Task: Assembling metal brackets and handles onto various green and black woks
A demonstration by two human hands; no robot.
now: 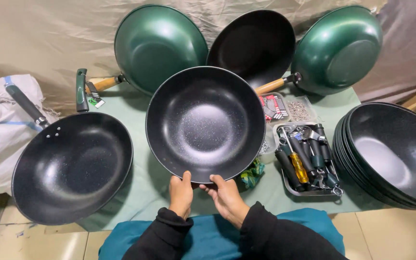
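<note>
Sleeves (208, 236) lie nearest. Both hands, left hand (181, 193) and right hand (225, 194), are closed on the near rim of a handleless black wok (205, 123), held tilted just beyond the fingertips. Gripped only at one edge, it could slip onto the tool tray (309, 159) right of the fingers, or the wok with handle (73, 166) left.

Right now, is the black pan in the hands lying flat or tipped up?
Tipped up. Both hands, left hand and right hand, grip the black pan by its near rim, its empty inside facing the camera.
</note>
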